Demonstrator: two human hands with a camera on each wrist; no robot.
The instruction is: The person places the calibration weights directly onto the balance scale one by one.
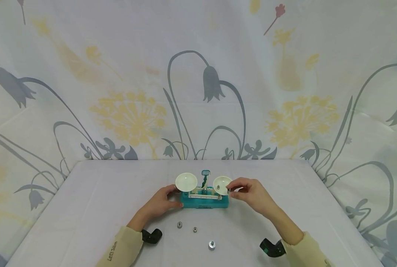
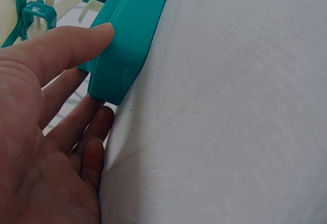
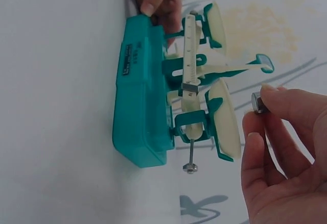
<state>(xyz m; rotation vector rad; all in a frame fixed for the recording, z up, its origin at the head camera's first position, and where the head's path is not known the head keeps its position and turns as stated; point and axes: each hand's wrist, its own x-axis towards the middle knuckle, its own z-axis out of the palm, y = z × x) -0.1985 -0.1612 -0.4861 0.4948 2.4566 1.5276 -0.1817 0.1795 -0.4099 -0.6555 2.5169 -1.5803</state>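
A teal balance scale (image 1: 198,204) with two cream pans stands on the white table. My left hand (image 1: 161,202) grips the left end of its base. In the left wrist view the thumb (image 2: 87,43) lies on the base's front face, with other fingers behind it. Between thumb and fingertips my right hand (image 1: 253,194) pinches a small metal weight (image 3: 257,102), beside the rim of the right pan (image 1: 221,180). One small weight (image 1: 218,187) sits in that pan. The left pan (image 1: 186,182) holds nothing visible and stands slightly higher in the head view.
Three metal weights lie on the table in front of the scale: a small one (image 1: 179,224), a smaller one (image 1: 194,229) and a larger one (image 1: 212,245). A flower-printed cloth (image 1: 198,122) hangs behind the table. Black wrist cameras sit on both forearms.
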